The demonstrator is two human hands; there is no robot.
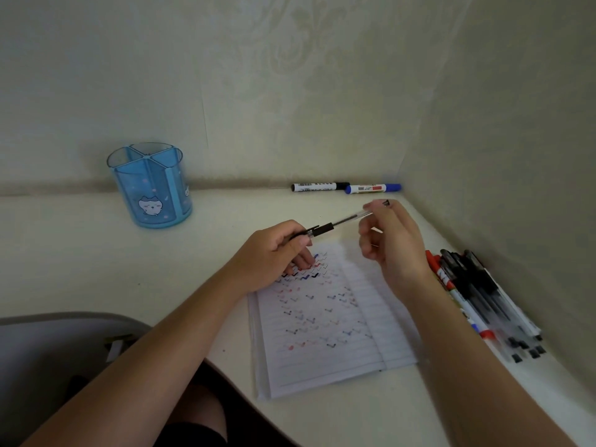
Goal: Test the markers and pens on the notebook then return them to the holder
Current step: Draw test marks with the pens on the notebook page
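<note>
Bare forearms from 7 and 5 o'clock, left hand [271, 256], right hand [398, 245], short plain nails, dark garment, possibly shorts, at 6 o'clock.

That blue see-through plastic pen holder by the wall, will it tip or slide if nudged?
The blue see-through plastic pen holder looks empty, so it is probably light and slides easily. Its wide round base suggests it would not tip readily.

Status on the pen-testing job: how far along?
Done: the notebook carries rows of red, blue and black ticks, so many tests are made. In hand: the left hand and right hand hold one black-capped pen above the page. Left: the holder looks empty; a black marker and a blue marker lie by the wall, a pile of pens at the right. Nothing returned yet.
</note>
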